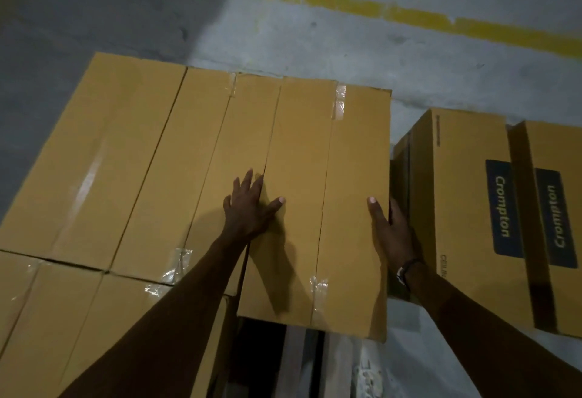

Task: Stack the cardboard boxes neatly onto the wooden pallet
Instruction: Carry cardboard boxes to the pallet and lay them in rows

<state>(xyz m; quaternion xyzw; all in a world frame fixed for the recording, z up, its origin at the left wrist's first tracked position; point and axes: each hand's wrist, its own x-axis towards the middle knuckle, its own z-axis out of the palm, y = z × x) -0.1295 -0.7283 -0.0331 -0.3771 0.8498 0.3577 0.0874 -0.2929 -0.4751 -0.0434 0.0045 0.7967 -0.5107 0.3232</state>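
At frame centre, the left hand point(252, 205) lay flat, fingers spread, on the top cardboard box point(318, 208); the right hand point(389, 224) clasped its right edge, thumb on top, both arms outstretched.

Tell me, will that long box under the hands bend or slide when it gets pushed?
The long box probably stays stiff: its edges look straight and its seam is taped. It likely slides rather than rolls, since it lies flat on its broad face. It may be heavy, as the left hand presses on top while the right hand grips its side.
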